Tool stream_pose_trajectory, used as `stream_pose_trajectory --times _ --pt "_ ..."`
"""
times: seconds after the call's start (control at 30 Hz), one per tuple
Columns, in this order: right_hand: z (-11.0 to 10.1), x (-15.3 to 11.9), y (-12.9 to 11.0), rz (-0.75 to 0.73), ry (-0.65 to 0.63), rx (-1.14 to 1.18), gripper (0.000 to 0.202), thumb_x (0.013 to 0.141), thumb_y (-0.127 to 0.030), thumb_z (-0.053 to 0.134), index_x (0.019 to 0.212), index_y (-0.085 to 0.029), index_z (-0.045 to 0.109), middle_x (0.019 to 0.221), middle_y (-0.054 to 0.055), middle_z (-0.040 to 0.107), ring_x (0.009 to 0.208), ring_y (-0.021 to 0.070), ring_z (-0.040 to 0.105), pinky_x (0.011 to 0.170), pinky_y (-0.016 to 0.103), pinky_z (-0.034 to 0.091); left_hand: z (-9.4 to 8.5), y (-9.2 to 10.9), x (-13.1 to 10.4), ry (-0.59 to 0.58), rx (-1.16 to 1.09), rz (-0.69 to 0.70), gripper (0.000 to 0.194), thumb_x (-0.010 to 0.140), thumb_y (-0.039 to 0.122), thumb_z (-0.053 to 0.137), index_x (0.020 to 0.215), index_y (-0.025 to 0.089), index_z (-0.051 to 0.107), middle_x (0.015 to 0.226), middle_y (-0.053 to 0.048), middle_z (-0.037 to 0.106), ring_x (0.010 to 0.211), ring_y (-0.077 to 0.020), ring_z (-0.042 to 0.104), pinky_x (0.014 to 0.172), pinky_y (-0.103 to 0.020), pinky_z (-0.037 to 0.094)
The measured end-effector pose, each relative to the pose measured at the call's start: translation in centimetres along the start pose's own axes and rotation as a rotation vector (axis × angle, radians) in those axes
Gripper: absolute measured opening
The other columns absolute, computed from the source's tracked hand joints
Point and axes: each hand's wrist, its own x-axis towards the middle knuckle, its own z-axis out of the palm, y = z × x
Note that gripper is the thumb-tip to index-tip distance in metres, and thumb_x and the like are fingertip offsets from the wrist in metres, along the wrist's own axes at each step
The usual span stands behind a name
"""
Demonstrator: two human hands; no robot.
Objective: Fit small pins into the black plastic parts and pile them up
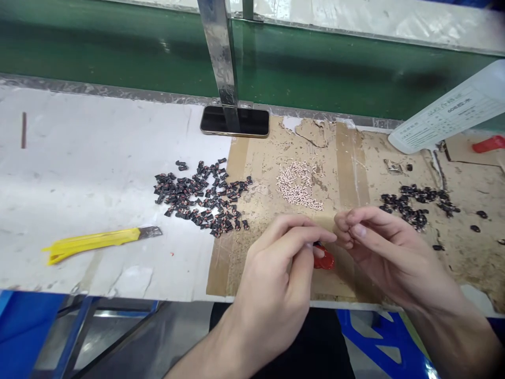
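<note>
My left hand (280, 268) is over the cardboard near the bench's front edge, fingers curled together. At its fingertips shows a bit of something black, too hidden to name. Just below those fingertips is a red, round, shiny object (326, 261), partly covered by the hand. My right hand (379, 247) faces it, thumb and fingers pinched; whatever they hold, if anything, is hidden. Beyond the hands lies a patch of tiny copper-coloured pieces (296, 185). Small black parts with coppery bits (193, 195) are heaped to the left, and shiny black pieces (410, 202) to the right.
A yellow utility knife (94, 245) lies on the left, blade out. A smartphone (235, 121) rests at the foot of a metal post (221, 52). At the back right a translucent bottle (450, 108) leans beside a red cap-like piece (488, 143). A brown strip (24, 130) lies far left.
</note>
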Motion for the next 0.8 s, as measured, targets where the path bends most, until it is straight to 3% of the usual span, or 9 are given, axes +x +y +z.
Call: stream_pose_trajectory --times 0.13,0.27,0.37,0.53,0.8 --pt "0.7 -0.6 -0.1 0.035 -0.031 0.06 0.004 0.093 -0.032 0.083 0.091 -0.029 0.083 0.083 -0.002 0.075 0.074 0.0055 0.07 0.074 0.012 0.063 0.5 0.5 0.1 0.051 0.063 0.061 0.029 0.096 -0.004 0.055 0.101 0.013 0.078 0.104 -0.003 0.073 0.09 -0.006 0.074 0.089 -0.01 0.06" --pt "0.8 -1.7 0.5 -0.086 0.009 -0.053 0.004 0.092 -0.029 0.084 0.094 -0.032 0.084 0.088 -0.003 0.08 0.076 0.0073 0.076 0.077 0.012 0.065 1.0 0.3 0.0 0.116 0.197 0.186 0.011 0.095 0.005 0.073 0.101 0.011 0.079 0.103 -0.005 0.076 0.095 -0.0098 0.075 0.094 -0.015 0.059" --pt "0.5 -2.5 1.1 -0.171 0.069 -0.192 0.011 0.091 -0.026 0.085 0.099 -0.035 0.085 0.097 -0.003 0.083 0.083 0.0099 0.08 0.081 0.014 0.066 1.4 -0.3 -0.2 0.154 0.319 0.312 0.008 0.096 0.009 0.076 0.102 0.013 0.079 0.103 -0.004 0.077 0.093 -0.0117 0.074 0.094 -0.02 0.061" --pt "0.2 -3.2 1.4 -0.191 0.12 -0.273 0.02 0.088 -0.02 0.087 0.101 -0.034 0.084 0.097 -0.002 0.084 0.084 0.0122 0.082 0.081 0.015 0.068 1.3 -1.1 -0.7 0.104 0.415 0.427 0.011 0.099 0.007 0.072 0.105 0.016 0.076 0.103 -0.004 0.078 0.089 -0.0141 0.073 0.084 -0.024 0.063" --pt "0.3 -3.1 1.3 -0.167 0.125 -0.254 0.026 0.084 -0.017 0.089 0.103 -0.035 0.085 0.092 -0.001 0.085 0.079 0.0157 0.083 0.074 0.018 0.069 1.4 -1.5 -0.8 0.046 0.415 0.448 0.009 0.104 0.01 0.064 0.108 0.015 0.07 0.108 -0.006 0.074 0.094 -0.0159 0.067 0.083 -0.027 0.061"
